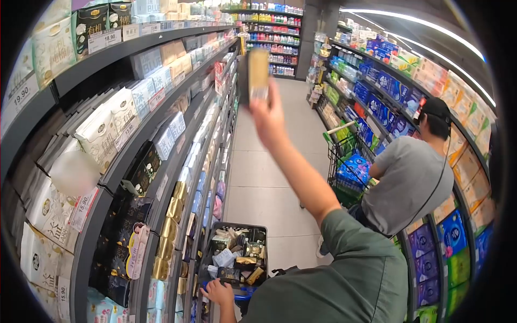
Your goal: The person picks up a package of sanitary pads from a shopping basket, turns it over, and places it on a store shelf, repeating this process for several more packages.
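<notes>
Raised high over the aisle, my right hand (265, 116) is closed round the lower end of a gold-and-black packet (259, 72), its print smeared by motion. Low down, my left hand (218, 292) has its fingers apart beside the near end of a dark basket (205, 257), close to the shelf edge. Loose small packs fill that basket, among them a light-blue pack (225, 258) and several black and gold ones. Gold packs (171, 215) like the raised one stand in a row on the lower left shelf.
Long shelves of packaged goods (121, 116) line the left side, with price tags (104, 40) along their edges. At right, a person in a grey shirt (406, 180) stands by a green-trimmed shopping cart (339, 156). Bottle shelves (274, 40) close the far end.
</notes>
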Motion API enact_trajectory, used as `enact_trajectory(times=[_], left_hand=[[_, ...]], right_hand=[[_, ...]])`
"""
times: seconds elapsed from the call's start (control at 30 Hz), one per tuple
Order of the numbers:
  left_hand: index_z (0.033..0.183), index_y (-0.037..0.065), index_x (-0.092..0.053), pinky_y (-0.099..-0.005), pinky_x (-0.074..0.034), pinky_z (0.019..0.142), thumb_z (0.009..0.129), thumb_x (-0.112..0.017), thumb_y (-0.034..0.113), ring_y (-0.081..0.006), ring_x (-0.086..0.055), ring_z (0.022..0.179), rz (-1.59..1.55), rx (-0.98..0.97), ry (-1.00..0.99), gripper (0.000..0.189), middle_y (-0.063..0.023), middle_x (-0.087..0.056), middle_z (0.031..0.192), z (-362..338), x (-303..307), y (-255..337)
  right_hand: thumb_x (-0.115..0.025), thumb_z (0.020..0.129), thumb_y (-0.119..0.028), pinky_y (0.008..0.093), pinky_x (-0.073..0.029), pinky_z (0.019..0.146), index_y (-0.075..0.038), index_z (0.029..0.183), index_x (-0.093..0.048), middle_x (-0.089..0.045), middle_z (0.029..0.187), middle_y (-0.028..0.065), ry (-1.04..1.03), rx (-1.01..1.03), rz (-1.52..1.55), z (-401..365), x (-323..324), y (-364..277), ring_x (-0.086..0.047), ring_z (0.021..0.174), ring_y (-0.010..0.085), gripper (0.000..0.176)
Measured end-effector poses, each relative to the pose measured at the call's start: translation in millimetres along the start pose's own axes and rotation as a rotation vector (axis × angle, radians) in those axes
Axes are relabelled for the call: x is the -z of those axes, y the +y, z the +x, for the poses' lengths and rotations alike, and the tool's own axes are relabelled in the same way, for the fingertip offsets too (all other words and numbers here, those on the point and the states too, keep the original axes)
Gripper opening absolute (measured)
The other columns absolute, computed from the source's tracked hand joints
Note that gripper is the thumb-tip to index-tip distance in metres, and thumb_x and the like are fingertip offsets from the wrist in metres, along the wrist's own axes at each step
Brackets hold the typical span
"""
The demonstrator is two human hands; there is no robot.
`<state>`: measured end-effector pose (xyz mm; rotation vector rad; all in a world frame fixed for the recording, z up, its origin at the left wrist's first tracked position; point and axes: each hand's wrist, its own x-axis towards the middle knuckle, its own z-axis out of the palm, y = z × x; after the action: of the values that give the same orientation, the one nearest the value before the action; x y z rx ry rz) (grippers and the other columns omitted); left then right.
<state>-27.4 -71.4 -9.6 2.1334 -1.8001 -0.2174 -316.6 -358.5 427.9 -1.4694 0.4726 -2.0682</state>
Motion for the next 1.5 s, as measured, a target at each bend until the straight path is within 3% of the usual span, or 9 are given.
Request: enact_trajectory(times=[0.17, 0.33, 0.53, 0.6, 0.77, 1.03, 1.13, 1.27, 1.5], left_hand=[[0.09, 0.01, -0.067, -0.0545, -0.02, 0.11, 0.071, -0.069, 0.024, -0.0275, -0.056, 0.101, -0.028, 0.021, 0.076, 0.023, -0.0089, -0.064, 0.093, -1.9, 0.1, 0.8], [0.086, 0.012, -0.068, -0.0539, -0.024, 0.109, 0.066, -0.072, 0.025, -0.0287, -0.058, 0.098, -0.062, 0.036, 0.111, 0.024, -0.0093, -0.065, 0.09, 1.3, -3.3, -1.3], [0.112, 0.006, -0.058, -0.0459, -0.042, 0.096, 0.075, -0.072, 0.03, -0.0319, -0.059, 0.097, -0.521, 0.128, 0.052, 0.046, -0.0147, -0.061, 0.107, 32.8, 11.5, -1.8], [0.119, 0.004, -0.054, -0.0411, -0.047, 0.088, 0.084, -0.068, 0.025, -0.0287, -0.059, 0.101, -0.909, 0.133, -0.005, 0.043, -0.0146, -0.06, 0.113, 47.3, 47.2, 22.2], [0.131, 0.014, -0.039, -0.0436, -0.046, 0.089, 0.094, -0.06, 0.018, -0.021, -0.05, 0.115, -2.031, 0.386, -0.157, 0.043, -0.0062, -0.048, 0.129, 62.3, 70.2, 53.5], [0.126, 0.006, -0.046, -0.0329, -0.05, 0.087, 0.085, -0.065, -0.002, -0.0168, -0.059, 0.104, -2.077, 0.449, 0.065, 0.045, -0.006, -0.059, 0.116, 72.0, 108.4, 75.0], [0.125, 0.005, -0.047, -0.0347, -0.05, 0.09, 0.084, -0.065, -0.002, -0.0192, -0.06, 0.106, -2.226, 0.48, 0.035, 0.046, -0.0077, -0.059, 0.116, 66.8, 132.5, 59.4], [0.125, 0.005, -0.047, -0.0359, -0.05, 0.09, 0.082, -0.068, 0.002, -0.0196, -0.06, 0.106, -2.215, 0.417, -0.009, 0.048, -0.0079, -0.06, 0.117, 56.9, 130.9, 36.4], [0.116, 0.006, -0.055, -0.0345, -0.048, 0.089, 0.089, -0.066, 0.015, -0.0149, -0.059, 0.103, -2.157, 0.4, 0.052, 0.031, -0.0046, -0.062, 0.111, 37.1, 141.8, 15.6]], right_hand=[[-0.071, 0.077, -0.016, 0.0329, -0.043, 0.097, -0.005, 0.145, -0.025, -0.04, 0.134, 0.011, -0.028, 0.333, -0.182, 59.1, -56.7, -87.6, -0.051, 0.11, 0.0192, 0.084], [-0.071, 0.078, -0.027, 0.04, -0.03, 0.11, -0.002, 0.14, -0.038, -0.039, 0.142, 0.0167, -0.271, 0.379, -0.592, -34.6, -41.9, -4.4, -0.038, 0.132, 0.0292, 0.074], [-0.069, 0.081, -0.024, 0.0338, -0.045, 0.095, -0.006, 0.145, -0.031, -0.045, 0.135, 0.0119, -0.301, -1.043, -0.092, -262.8, -12.4, 58.8, -0.05, 0.115, 0.0215, 0.077], [-0.069, 0.081, -0.024, 0.0336, -0.045, 0.094, -0.006, 0.144, -0.033, -0.046, 0.134, 0.0124, -0.422, -1.099, -0.1, -303.5, -8.2, 59.3, -0.05, 0.113, 0.0202, 0.075], [-0.07, 0.074, -0.02, 0.0415, -0.036, 0.107, -0.01, 0.143, -0.037, -0.041, 0.137, 0.0211, -0.823, -0.518, -0.586, -330.8, -20.4, 47.7, -0.035, 0.133, 0.035, 0.077], [-0.085, 0.059, -0.02, 0.0465, -0.031, 0.11, -0.006, 0.14, -0.039, -0.031, 0.146, 0.0229, -1.071, -0.196, -0.667, -335.1, -37.3, 22.8, -0.033, 0.133, 0.042, 0.094], [-0.082, 0.069, -0.026, 0.0479, -0.029, 0.11, -0.004, 0.142, -0.035, -0.031, 0.146, 0.0241, -0.999, -0.364, -0.547, -327.7, -38.1, 21.2, -0.032, 0.135, 0.0419, 0.09], [-0.07, 0.086, -0.018, 0.038, -0.035, 0.106, 0.002, 0.144, -0.027, -0.04, 0.141, 0.0178, -0.714, -1.155, -0.036, -340.6, -37.1, 43.0, -0.039, 0.132, 0.027, 0.075], [-0.062, 0.09, -0.011, 0.0293, -0.053, 0.085, 0.001, 0.136, -0.039, -0.057, 0.119, 0.0075, -0.649, -1.497, 0.136, -353.3, -53.5, 35.8, -0.058, 0.105, 0.0144, 0.053]])
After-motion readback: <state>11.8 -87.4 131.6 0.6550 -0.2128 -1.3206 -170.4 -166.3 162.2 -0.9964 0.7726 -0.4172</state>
